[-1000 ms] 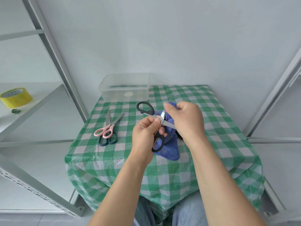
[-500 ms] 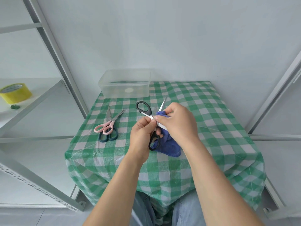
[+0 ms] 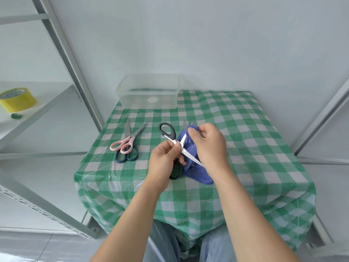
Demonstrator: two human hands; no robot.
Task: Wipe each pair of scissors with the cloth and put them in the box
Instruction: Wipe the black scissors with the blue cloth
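Note:
My left hand point(image 3: 164, 161) pinches black-handled scissors point(image 3: 168, 131) near their pivot, blades spread open above the table. My right hand point(image 3: 209, 146) grips a blue cloth point(image 3: 196, 171) wrapped around one blade, whose tip just shows past the cloth's top. The other blade runs down to the right under my right wrist. Pink-handled scissors point(image 3: 122, 145) lie on dark teal-handled scissors point(image 3: 127, 157) on the table's left. A clear plastic box point(image 3: 149, 94) stands at the back left of the table.
The small table carries a green checked cloth point(image 3: 236, 129) that hangs over its front edge. Grey metal shelf frames stand on both sides. A yellow tape roll point(image 3: 17, 99) sits on the left shelf. A white wall is close behind the box.
My right hand has slid the blue cloth along the blade, first toward the pivot and then back up toward the tip. My left hand keeps its pinch on the scissors.

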